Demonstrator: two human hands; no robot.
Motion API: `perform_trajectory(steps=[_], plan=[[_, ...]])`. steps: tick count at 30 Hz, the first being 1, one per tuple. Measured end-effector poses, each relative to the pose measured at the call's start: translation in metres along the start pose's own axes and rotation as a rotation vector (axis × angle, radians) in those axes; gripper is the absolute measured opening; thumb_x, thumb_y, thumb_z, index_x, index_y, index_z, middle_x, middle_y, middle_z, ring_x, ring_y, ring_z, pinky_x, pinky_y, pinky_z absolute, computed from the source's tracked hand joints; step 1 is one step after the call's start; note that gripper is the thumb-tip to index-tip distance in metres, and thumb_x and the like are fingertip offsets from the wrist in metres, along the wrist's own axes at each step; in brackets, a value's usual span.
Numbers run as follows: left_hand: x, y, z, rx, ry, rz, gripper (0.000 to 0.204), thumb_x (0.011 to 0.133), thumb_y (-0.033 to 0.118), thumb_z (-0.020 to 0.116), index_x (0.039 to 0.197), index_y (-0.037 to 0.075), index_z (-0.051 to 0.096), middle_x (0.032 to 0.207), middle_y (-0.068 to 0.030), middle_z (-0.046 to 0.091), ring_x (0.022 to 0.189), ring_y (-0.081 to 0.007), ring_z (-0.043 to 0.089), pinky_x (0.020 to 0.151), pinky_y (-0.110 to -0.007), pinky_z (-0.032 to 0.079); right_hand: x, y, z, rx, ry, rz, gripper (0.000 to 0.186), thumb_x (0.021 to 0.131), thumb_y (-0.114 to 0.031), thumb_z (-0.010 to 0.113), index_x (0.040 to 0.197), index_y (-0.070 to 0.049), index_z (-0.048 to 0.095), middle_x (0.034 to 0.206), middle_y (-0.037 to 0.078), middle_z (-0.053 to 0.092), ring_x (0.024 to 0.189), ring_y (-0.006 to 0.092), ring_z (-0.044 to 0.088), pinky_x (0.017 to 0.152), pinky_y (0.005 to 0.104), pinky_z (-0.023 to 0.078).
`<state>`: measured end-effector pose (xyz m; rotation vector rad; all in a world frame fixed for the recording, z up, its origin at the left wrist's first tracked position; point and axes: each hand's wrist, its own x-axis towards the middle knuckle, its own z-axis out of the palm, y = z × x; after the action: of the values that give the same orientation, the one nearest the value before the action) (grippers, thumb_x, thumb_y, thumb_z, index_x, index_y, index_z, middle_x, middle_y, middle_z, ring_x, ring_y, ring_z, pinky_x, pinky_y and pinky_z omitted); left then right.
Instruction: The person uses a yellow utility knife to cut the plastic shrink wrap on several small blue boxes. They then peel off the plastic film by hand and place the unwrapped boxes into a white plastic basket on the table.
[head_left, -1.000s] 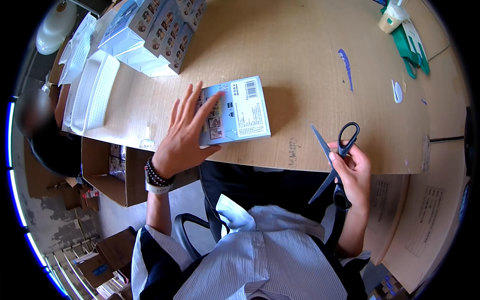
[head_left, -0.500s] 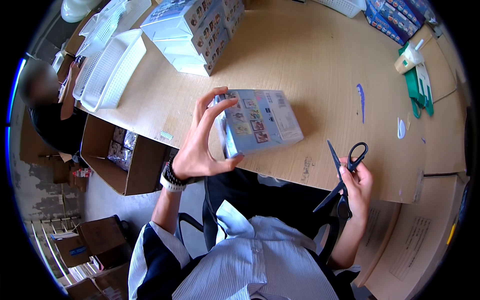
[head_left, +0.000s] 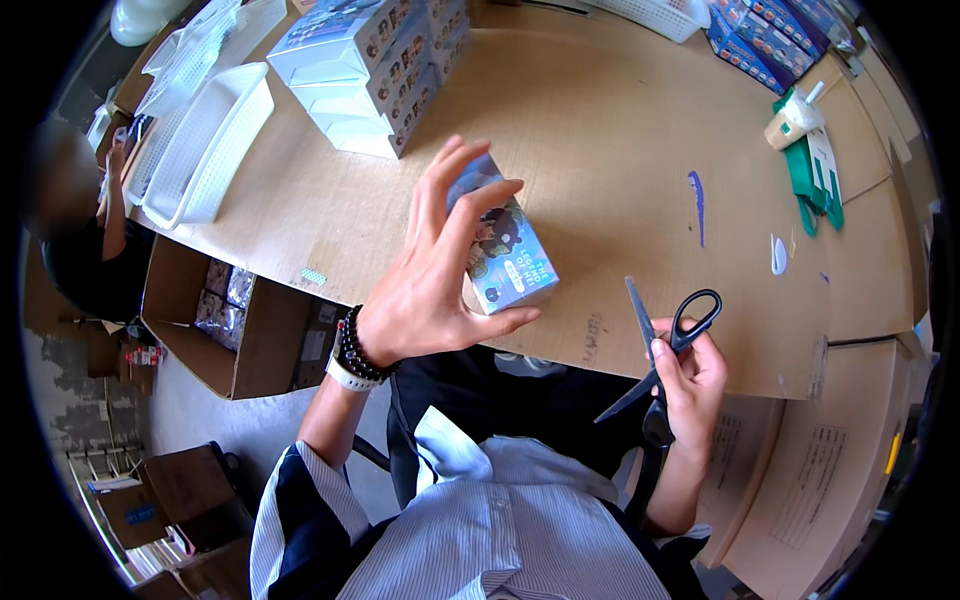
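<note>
A small printed cardboard box (head_left: 510,250), mostly blue with cartoon figures and lettering, is at the front of the wooden table. My left hand (head_left: 425,260) grips it, the thumb at its near end and the fingers spread across its far part. The hand covers much of the box's left side. In my right hand (head_left: 690,385), at the table's front edge, is a pair of black-handled scissors (head_left: 643,325). Their blades are spread apart and point left, away from the handle loops. The scissors do not touch the box.
Stacked printed boxes (head_left: 375,90) stand at the far left beside white plastic baskets (head_left: 215,150). A drink cup (head_left: 793,120) and green bag (head_left: 812,185) lie at the right. Below the left edge is an open carton (head_left: 240,340); another person (head_left: 85,220) sits beyond it.
The box has turned in my left hand, from its broad face up to a narrower face up. My right hand still holds the scissors with their blades apart.
</note>
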<state>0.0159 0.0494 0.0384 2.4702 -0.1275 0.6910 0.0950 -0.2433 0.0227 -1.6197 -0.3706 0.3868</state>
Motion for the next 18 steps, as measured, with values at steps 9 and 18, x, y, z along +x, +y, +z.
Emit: perform_trajectory(steps=[9, 18], plan=[[-0.004, -0.011, 0.038, -0.127, 0.195, -0.036, 0.109, 0.059, 0.037, 0.093, 0.146, 0.010, 0.033, 0.159, -0.0243, 0.008, 0.145, -0.0472, 0.022, 0.112, -0.057, 0.039, -0.015, -0.025, 0.018, -0.632, -0.036, -0.720, 0.032, 0.074, 0.005, 0.079, 0.105, -0.001, 0.074, 0.085, 0.006, 0.067, 0.060, 0.0115, 0.064, 0.047, 0.0251, 0.045], [-0.002, -0.002, 0.026, -0.377, 0.131, -0.255, 0.112, 0.062, 0.043, 0.086, 0.149, 0.003, 0.027, 0.145, -0.0238, 0.035, 0.136, -0.0377, 0.040, 0.111, -0.053, 0.035, 0.002, -0.034, 0.012, -1.026, 0.012, -1.159, 0.024, 0.080, -0.003, 0.076, 0.104, -0.004, 0.077, 0.088, 0.003, 0.068, 0.048, 0.0048, 0.050, 0.042, 0.0198, 0.042]])
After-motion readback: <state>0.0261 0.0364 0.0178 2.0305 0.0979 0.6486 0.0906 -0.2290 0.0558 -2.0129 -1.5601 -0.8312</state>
